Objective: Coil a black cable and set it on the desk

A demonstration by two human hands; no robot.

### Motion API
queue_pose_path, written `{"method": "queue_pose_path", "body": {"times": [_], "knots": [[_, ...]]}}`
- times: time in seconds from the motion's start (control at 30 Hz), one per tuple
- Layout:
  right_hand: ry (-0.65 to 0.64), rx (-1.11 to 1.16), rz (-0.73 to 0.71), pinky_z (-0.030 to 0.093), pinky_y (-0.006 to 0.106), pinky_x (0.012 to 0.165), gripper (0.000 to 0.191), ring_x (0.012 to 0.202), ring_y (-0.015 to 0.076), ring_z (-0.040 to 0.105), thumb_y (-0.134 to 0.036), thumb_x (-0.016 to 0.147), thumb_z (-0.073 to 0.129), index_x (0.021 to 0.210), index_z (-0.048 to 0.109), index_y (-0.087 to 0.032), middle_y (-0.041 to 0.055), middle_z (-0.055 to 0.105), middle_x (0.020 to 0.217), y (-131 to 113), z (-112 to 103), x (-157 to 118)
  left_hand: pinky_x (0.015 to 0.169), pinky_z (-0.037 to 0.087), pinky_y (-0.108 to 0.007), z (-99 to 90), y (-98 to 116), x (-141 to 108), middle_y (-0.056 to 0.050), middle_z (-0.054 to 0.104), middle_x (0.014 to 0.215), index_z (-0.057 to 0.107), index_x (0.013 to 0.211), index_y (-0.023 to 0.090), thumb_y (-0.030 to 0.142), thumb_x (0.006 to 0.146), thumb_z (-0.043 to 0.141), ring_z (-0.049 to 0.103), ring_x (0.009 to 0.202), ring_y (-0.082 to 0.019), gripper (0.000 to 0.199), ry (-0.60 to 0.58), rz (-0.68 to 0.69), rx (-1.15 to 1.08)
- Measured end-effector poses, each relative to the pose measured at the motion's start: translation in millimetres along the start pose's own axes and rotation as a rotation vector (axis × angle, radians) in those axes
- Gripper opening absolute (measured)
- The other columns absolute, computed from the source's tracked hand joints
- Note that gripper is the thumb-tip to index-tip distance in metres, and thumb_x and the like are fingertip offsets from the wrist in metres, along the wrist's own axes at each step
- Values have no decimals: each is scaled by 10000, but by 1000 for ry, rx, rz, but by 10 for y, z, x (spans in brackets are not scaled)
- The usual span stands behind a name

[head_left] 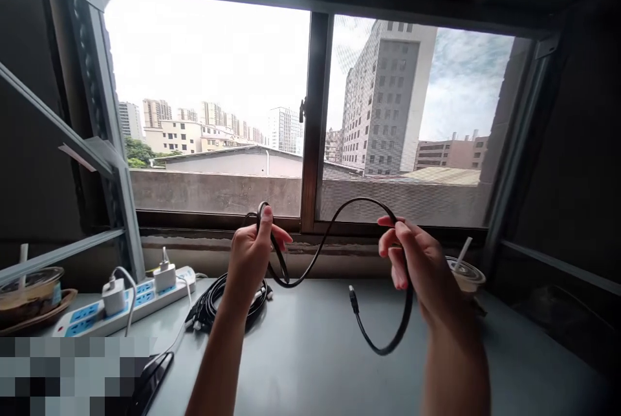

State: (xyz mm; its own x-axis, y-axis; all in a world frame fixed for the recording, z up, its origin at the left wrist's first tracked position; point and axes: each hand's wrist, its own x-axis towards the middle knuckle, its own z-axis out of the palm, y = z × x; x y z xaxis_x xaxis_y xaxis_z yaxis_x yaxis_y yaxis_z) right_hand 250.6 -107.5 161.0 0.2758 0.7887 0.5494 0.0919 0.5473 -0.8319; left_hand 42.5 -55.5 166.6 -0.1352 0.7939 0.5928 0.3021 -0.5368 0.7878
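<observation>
A black cable (317,254) runs in a wavy curve between my two hands, above the table. My left hand (257,241) pinches a small loop of it under the thumb, at the centre left. On the right, my right hand (412,251) grips the cable between thumb and index finger, the other fingers curled loosely. From there a free end hangs down and curves up to a plug (353,296). Behind my left wrist, a coiled bundle of black cables (208,303) lies on the table, partly hidden.
A white power strip (182,283) with two chargers lies at the left. Lidded cups with straws stand at the far left (41,290) and behind my right hand (468,273). A dark phone-like object (152,380) is at the lower left. Metal shelf posts frame the window.
</observation>
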Motion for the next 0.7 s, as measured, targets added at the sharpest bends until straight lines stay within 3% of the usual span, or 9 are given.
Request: {"method": "queue_pose_path", "body": {"times": [0.1, 0.23, 0.37, 0.5, 0.6, 0.7], "knots": [[46, -32, 73, 170, 133, 245, 383, 276, 19, 243, -478, 750, 584, 966, 608, -162, -101, 374, 449, -29, -110, -2, 554, 347, -285, -29, -8, 10, -24, 496, 389, 551, 378, 205, 528, 860, 344, 482, 463, -156, 616, 83, -63, 168], [82, 19, 19, 170, 130, 248, 393, 293, 29, 223, -402, 778, 572, 1112, 595, -197, -107, 323, 437, -92, -146, -48, 547, 336, -302, -142, -3, 19, -37, 501, 389, 534, 382, 204, 544, 843, 357, 494, 489, -189, 599, 265, -175, 353], [79, 10, -81, 168, 135, 260, 341, 306, 33, 227, -372, 827, 535, 1129, 597, -226, -100, 326, 444, -172, -87, -131, 595, 397, -276, -196, -67, 93, -18, 558, 471, 579, 520, 177, 489, 795, 484, 523, 520, -168, 427, 219, -178, -69], [214, 52, -196, 154, 158, 269, 280, 288, 35, 203, -334, 822, 551, 1070, 629, -230, -110, 274, 396, -257, -42, -207, 581, 421, -232, -204, -99, 173, 7, 549, 510, 543, 572, 178, 419, 811, 481, 548, 552, -142, 345, 223, -236, -442], [281, 80, -209, 132, 176, 274, 245, 278, 40, 177, -302, 811, 558, 1031, 633, -223, -118, 233, 378, -291, -52, -229, 550, 404, -199, -224, -99, 209, 20, 506, 490, 483, 501, 181, 328, 801, 499, 537, 540, -119, 334, 196, -243, -487], [264, 143, -202, 138, 180, 283, 261, 298, 37, 192, -251, 812, 518, 1061, 590, -228, -107, 287, 447, -275, -20, -200, 582, 412, -206, -212, -136, 210, 13, 457, 429, 411, 409, 187, 351, 799, 509, 512, 514, -122, 434, 102, -172, -362]]}}
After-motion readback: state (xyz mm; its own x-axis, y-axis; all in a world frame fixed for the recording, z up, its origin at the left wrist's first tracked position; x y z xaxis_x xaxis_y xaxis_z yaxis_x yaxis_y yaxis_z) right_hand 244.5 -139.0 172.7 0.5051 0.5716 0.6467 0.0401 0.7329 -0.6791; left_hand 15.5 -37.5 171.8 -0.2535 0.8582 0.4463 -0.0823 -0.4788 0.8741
